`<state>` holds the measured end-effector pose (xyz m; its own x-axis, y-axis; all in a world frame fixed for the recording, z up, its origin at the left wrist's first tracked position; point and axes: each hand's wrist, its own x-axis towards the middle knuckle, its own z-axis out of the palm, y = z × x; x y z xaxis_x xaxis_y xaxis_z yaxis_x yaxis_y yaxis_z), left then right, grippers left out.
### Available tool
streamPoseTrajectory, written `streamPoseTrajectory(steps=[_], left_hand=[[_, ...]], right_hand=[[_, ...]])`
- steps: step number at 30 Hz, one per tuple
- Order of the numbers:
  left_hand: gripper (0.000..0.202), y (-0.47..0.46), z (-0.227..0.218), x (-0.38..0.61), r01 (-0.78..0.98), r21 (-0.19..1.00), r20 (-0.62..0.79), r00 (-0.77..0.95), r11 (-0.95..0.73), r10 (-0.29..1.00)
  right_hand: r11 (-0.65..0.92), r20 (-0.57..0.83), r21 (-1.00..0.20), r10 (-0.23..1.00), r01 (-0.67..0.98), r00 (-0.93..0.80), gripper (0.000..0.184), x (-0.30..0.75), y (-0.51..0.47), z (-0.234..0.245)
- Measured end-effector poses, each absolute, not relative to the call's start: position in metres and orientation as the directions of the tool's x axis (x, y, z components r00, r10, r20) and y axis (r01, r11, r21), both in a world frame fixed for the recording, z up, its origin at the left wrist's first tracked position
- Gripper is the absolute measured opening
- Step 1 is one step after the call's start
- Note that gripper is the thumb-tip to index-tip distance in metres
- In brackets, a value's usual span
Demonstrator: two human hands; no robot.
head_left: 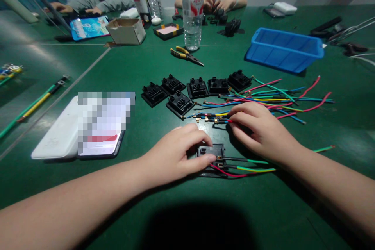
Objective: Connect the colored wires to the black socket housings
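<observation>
My left hand (178, 150) is closed around the left side of a black plastic socket part (218, 150) on the table, thumb over its face. From that part run a green wire (254, 161), a yellow-green wire (252, 169) and a red one, with dark sleeves at some of their ends. Just beyond it, my right hand (262, 129) pinches the terminal end of a red wire (229, 121) in a loose bundle of coloured wires (293, 106). Their metal terminals point left. Several more black socket parts (180, 102) lie behind the bundle.
Yellow-handled pliers (187, 56), a water bottle (193, 11) and a blue bin (285, 52) stand farther back. Left are a white power bank (55, 133), a phone (102, 140) and a cardboard box (127, 33). Two people sit across the green table (117, 207).
</observation>
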<state>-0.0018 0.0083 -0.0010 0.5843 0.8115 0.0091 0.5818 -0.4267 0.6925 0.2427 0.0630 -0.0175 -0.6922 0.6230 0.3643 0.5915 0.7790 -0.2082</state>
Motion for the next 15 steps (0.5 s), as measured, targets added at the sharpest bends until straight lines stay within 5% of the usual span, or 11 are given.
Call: streamPoseTrajectory(steps=[15], left_hand=[[0.023, 0.0076, 0.0003, -0.0009, 0.579, 0.696, 0.013, 0.581, -0.424, 0.814]], right_hand=[[0.792, 0.339, -0.250, 0.610, 0.557, -0.716, 0.010, 0.2434, 0.0653, -0.0200]])
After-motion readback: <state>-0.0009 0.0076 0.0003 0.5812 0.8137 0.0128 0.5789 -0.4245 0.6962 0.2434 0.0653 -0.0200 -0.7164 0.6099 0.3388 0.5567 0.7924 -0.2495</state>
